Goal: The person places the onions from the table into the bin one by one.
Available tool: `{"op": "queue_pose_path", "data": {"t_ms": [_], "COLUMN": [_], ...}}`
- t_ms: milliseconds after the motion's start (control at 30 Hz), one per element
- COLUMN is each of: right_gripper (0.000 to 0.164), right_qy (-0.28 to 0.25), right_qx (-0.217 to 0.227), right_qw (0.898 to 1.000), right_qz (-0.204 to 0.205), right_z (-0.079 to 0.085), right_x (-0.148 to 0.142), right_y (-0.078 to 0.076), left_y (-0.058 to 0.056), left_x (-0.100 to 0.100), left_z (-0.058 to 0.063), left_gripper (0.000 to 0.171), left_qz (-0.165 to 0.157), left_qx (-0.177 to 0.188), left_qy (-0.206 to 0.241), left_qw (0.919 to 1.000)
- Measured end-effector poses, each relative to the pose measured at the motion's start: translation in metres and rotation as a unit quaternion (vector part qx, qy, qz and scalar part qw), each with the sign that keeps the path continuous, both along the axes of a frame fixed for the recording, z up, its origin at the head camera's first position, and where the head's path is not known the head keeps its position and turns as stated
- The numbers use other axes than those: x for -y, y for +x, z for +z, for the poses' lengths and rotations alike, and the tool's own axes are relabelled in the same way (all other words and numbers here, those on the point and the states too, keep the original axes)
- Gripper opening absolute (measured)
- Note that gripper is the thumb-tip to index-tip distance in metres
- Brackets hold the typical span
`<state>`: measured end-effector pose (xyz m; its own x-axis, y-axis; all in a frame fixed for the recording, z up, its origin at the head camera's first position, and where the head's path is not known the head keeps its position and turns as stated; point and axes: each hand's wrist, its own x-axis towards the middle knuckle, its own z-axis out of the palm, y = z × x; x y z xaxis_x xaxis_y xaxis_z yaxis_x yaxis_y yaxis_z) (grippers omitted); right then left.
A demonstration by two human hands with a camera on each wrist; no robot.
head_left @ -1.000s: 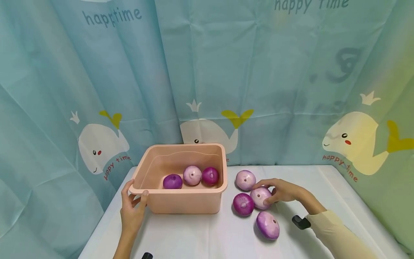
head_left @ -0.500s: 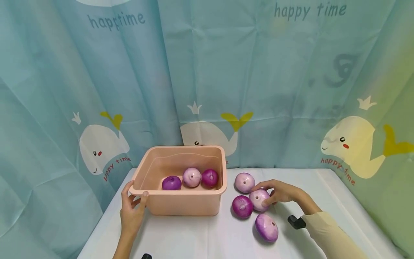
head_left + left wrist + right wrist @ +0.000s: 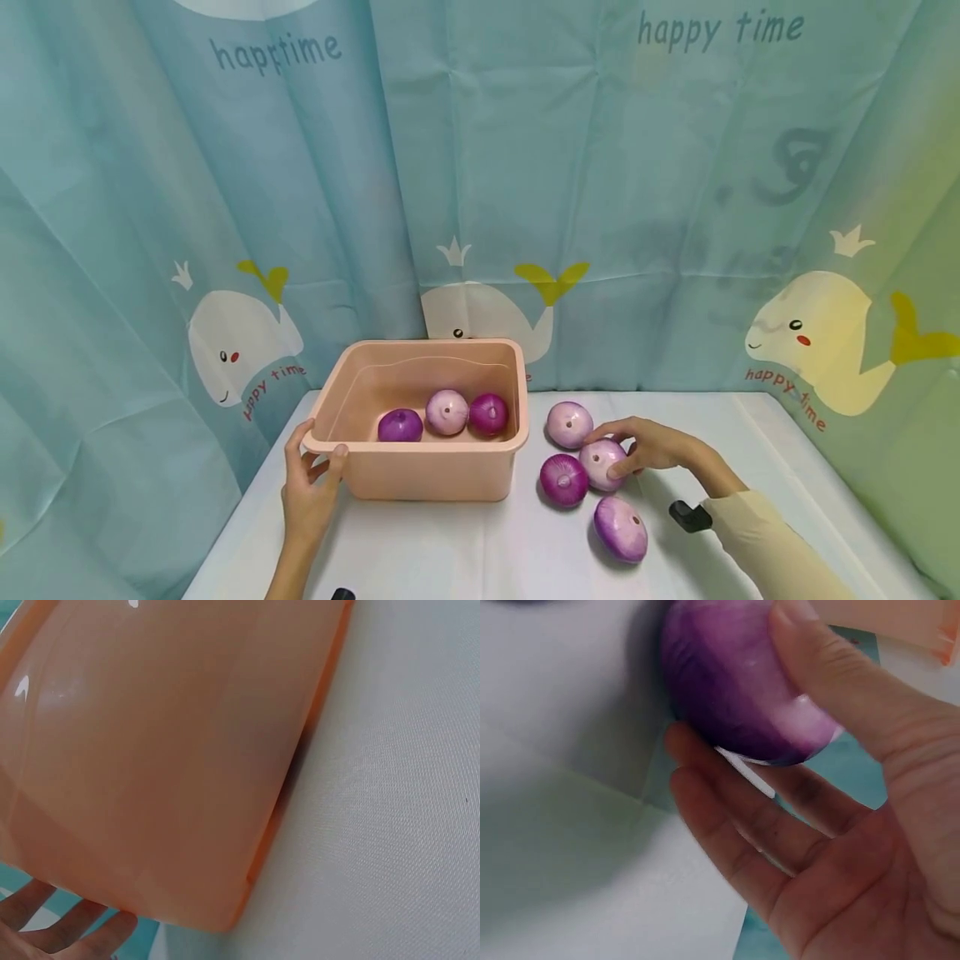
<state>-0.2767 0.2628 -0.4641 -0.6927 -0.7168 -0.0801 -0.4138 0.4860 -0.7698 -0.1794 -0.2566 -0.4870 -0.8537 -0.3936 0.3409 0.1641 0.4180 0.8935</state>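
My left hand (image 3: 309,496) grips the near left corner of a peach plastic box (image 3: 427,471), thumb on the front rim and fingers along the side. In the left wrist view its fingers (image 3: 105,937) show beside the box wall (image 3: 165,765). My right hand (image 3: 660,446) holds a pale purple onion (image 3: 598,460) between thumb and fingers, close over the table. The right wrist view shows the thumb on this onion (image 3: 720,682), with the fingers beneath. Beside it lie a pale onion (image 3: 569,424), a dark purple onion (image 3: 563,480) and a two-toned onion (image 3: 620,529).
Inside the box lie a purple onion (image 3: 400,426), a pale one (image 3: 447,412) and a dark magenta onion (image 3: 488,414). A white cloth covers the table (image 3: 427,550). Behind it hangs a blue curtain (image 3: 637,208) with whale prints.
The head view has tilted up slightly, so the scene sits a little lower in it. Both hands keep their places on the box and the onion.
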Motion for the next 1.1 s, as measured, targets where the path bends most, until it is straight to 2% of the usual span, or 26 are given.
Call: {"op": "queue_pose_path", "data": {"t_ms": [100,233,467,567,700,867,1000,1100], "right_gripper": [0.053,0.052,0.051,0.051,0.05,0.051,0.053,0.056], "right_qy": [0.009,0.026,0.055,0.053,0.023,-0.01,-0.02,-0.018], "right_qx": [-0.005,-0.006,-0.021,-0.062,-0.131,-0.181,-0.23,-0.276], "right_qw": [1.0,1.0,0.998,0.997,0.991,0.983,0.97,0.954], "right_qz": [-0.001,-0.003,-0.02,-0.015,-0.01,-0.043,-0.078,-0.111], "right_z": [0.0,0.011,0.045,0.062,0.083,0.108,0.122,0.128], "right_x": [0.0,-0.002,-0.012,-0.016,-0.021,-0.023,-0.022,-0.022], "right_y": [0.001,-0.001,-0.002,-0.005,-0.009,-0.013,-0.018,-0.022], "left_y": [0.001,0.0,0.001,0.001,0.001,0.001,0.001,0.001], "left_x": [0.0,0.001,0.001,0.0,0.0,0.001,0.0,-0.001], "left_z": [0.0,0.0,-0.002,-0.001,-0.001,-0.002,-0.001,0.0], "left_gripper": [0.067,0.066,0.066,0.067,0.066,0.065,0.066,0.066], "left_qz": [0.0,0.005,0.002,0.0,0.007,0.013,0.01,0.006], "left_qx": [-0.002,-0.006,-0.004,-0.002,0.001,-0.001,0.001,0.002], "left_qy": [0.0,-0.004,-0.003,-0.001,0.0,-0.004,-0.003,-0.001], "left_qw": [1.0,1.0,1.0,1.0,1.0,0.9999,0.9999,1.0]}}
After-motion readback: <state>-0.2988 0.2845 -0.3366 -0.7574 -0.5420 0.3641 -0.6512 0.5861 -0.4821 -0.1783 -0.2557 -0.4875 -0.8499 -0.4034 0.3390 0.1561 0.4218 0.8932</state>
